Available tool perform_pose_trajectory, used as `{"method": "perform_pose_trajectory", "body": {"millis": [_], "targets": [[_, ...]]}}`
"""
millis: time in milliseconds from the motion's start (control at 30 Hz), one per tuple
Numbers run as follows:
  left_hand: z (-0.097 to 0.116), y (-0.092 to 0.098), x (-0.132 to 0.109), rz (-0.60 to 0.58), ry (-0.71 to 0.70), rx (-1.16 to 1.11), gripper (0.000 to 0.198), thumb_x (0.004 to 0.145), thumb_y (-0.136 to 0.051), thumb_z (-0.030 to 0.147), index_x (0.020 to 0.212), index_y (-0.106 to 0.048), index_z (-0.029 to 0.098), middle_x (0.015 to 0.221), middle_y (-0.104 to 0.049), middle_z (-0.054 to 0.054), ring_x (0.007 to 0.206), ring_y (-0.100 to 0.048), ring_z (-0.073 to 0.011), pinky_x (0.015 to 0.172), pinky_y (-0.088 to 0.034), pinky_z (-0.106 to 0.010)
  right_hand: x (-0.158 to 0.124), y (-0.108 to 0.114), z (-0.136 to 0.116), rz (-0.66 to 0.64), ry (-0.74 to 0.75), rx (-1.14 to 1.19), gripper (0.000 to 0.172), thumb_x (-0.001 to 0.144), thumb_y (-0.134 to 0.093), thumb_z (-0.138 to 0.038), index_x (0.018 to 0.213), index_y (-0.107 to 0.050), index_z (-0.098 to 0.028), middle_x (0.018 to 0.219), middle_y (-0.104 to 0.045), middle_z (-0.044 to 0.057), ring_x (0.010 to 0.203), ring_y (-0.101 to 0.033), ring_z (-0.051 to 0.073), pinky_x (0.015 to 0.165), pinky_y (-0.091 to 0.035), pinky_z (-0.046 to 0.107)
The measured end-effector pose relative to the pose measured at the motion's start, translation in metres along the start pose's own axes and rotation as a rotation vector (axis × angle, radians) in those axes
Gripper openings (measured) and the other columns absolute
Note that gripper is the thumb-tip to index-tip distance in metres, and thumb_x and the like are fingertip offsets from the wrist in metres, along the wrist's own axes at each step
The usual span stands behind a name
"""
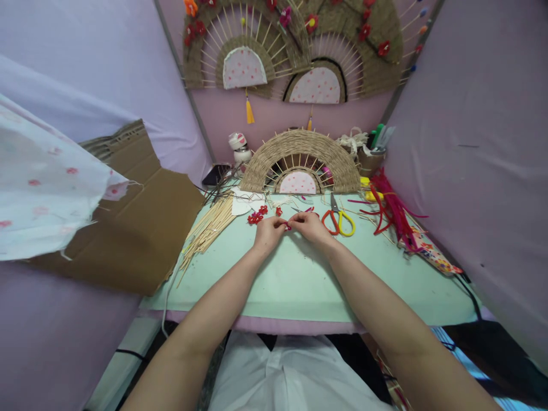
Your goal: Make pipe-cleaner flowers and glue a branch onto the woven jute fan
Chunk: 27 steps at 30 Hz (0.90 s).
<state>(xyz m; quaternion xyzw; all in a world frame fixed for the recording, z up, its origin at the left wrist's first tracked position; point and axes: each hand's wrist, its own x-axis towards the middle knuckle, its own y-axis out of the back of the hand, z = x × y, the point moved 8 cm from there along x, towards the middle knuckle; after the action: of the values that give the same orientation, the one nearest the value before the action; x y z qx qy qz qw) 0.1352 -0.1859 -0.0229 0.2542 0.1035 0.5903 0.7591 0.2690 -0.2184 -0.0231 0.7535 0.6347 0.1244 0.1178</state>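
Observation:
My left hand and my right hand meet at the middle of the pale green table, fingers pinched together on a small red piece held between them. Small red flowers lie just beyond my left hand. Scissors with one red and one yellow handle loop rest right of my right hand. A woven fan-shaped straw piece stands upright behind the hands.
A bundle of thin wooden sticks lies at the left, beside cardboard sheets. Red pipe cleaners lie at the right. A cup of tools stands at the back. More woven fans hang on the wall.

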Motion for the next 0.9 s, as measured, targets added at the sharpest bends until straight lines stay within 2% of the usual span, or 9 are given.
{"method": "perform_pose_trajectory", "body": {"millis": [233, 333, 400, 533, 700, 900], "targets": [[-0.001, -0.001, 0.000, -0.011, -0.003, 0.027, 0.013, 0.070, -0.061, 0.014, 0.075, -0.072, 0.017, 0.074, -0.072, -0.003, 0.070, -0.065, -0.0147, 0.068, -0.049, -0.024, -0.002, -0.004, 0.005, -0.033, -0.086, 0.106, 0.016, 0.060, -0.064, -0.030, 0.064, -0.066, -0.014, 0.053, -0.054, -0.003, 0.050, -0.038, 0.008, 0.048, -0.027, 0.023], [-0.001, 0.000, 0.002, -0.004, 0.011, -0.022, 0.011, 0.069, -0.062, 0.013, 0.074, -0.072, 0.016, 0.073, -0.072, -0.004, 0.071, -0.065, -0.0152, 0.069, -0.049, -0.025, -0.001, -0.003, 0.012, -0.005, -0.156, 0.232, 0.018, 0.057, -0.070, -0.030, 0.064, -0.065, -0.015, 0.050, -0.052, -0.004, 0.047, -0.036, 0.007, 0.046, -0.025, 0.023], [-0.003, 0.000, 0.004, -0.001, 0.058, -0.169, 0.013, 0.071, -0.062, 0.014, 0.080, -0.071, 0.015, 0.077, -0.072, -0.005, 0.072, -0.065, -0.0150, 0.070, -0.050, -0.025, 0.002, -0.001, 0.019, 0.039, -0.199, 0.336, 0.021, 0.056, -0.072, -0.031, 0.067, -0.065, -0.015, 0.051, -0.053, -0.003, 0.046, -0.036, 0.007, 0.045, -0.025, 0.023], [-0.010, -0.005, 0.005, -0.032, 0.211, -0.601, 0.022, 0.079, -0.055, 0.014, 0.098, -0.066, 0.012, 0.087, -0.071, -0.007, 0.069, -0.066, -0.0119, 0.072, -0.051, -0.026, 0.007, 0.001, 0.025, 0.082, -0.210, 0.464, 0.024, 0.057, -0.071, -0.034, 0.068, -0.061, -0.016, 0.055, -0.052, -0.003, 0.047, -0.036, 0.007, 0.044, -0.027, 0.022], [-0.011, -0.015, 0.002, -0.136, 0.289, -0.814, 0.015, 0.074, -0.064, 0.012, 0.089, -0.065, 0.011, 0.079, -0.069, -0.004, 0.067, -0.064, -0.0098, 0.067, -0.049, -0.022, 0.009, -0.010, 0.023, 0.005, -0.218, 0.591, 0.027, 0.052, -0.076, -0.033, 0.057, -0.054, -0.017, 0.050, -0.046, -0.004, 0.047, -0.035, 0.007, 0.042, -0.026, 0.023], [-0.008, -0.022, 0.001, -0.196, 0.297, -1.060, 0.013, 0.071, -0.070, 0.011, 0.080, -0.062, 0.011, 0.067, -0.060, 0.001, 0.057, -0.052, -0.0039, 0.058, -0.041, -0.016, 0.004, -0.018, 0.013, -0.059, -0.219, 0.670, 0.029, 0.050, -0.077, -0.032, 0.059, -0.055, -0.016, 0.052, -0.045, -0.005, 0.049, -0.035, 0.006, 0.043, -0.025, 0.021]]}}
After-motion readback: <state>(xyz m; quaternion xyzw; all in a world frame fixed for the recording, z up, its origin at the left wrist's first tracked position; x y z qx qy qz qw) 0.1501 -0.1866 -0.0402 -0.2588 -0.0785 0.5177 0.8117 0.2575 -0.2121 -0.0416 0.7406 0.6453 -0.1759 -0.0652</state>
